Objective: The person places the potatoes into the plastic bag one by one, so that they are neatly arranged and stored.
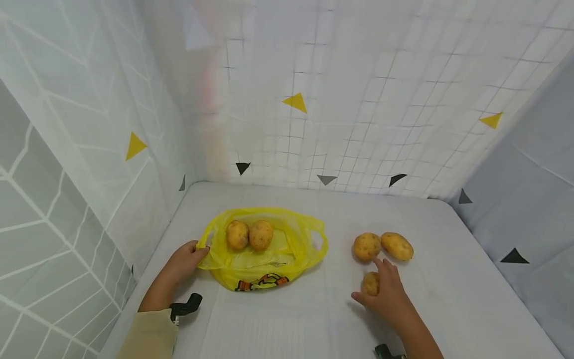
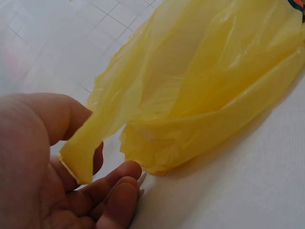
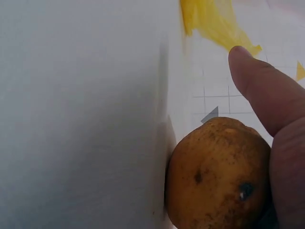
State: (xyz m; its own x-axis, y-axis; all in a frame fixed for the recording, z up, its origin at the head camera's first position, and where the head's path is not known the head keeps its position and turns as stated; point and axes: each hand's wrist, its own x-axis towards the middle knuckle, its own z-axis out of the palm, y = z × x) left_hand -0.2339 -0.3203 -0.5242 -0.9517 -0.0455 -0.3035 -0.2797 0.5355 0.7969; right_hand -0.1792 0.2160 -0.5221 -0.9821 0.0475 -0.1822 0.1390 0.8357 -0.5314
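A yellow plastic bag (image 1: 251,277) lies spread on the table with its mouth open upward. Inside it, two potatoes (image 1: 237,235) sit side by side. My left hand (image 1: 184,262) holds the bag's left handle loop, and in the left wrist view the handle (image 2: 82,152) passes between thumb and fingers. On the right, my right hand (image 1: 386,294) is spread around a single potato (image 1: 370,283). The right wrist view has this potato (image 3: 217,174) on the table beside the palm, with the thumb (image 3: 262,83) stretched out past it. The far fingers are hidden there.
Just beyond the right hand lie a rounder potato (image 1: 366,247) and a longer potato (image 1: 397,246), close together. White patterned sheets (image 1: 358,99) hang at the back and sides of the white table (image 1: 269,329). The bag's other handle (image 1: 319,239) points right.
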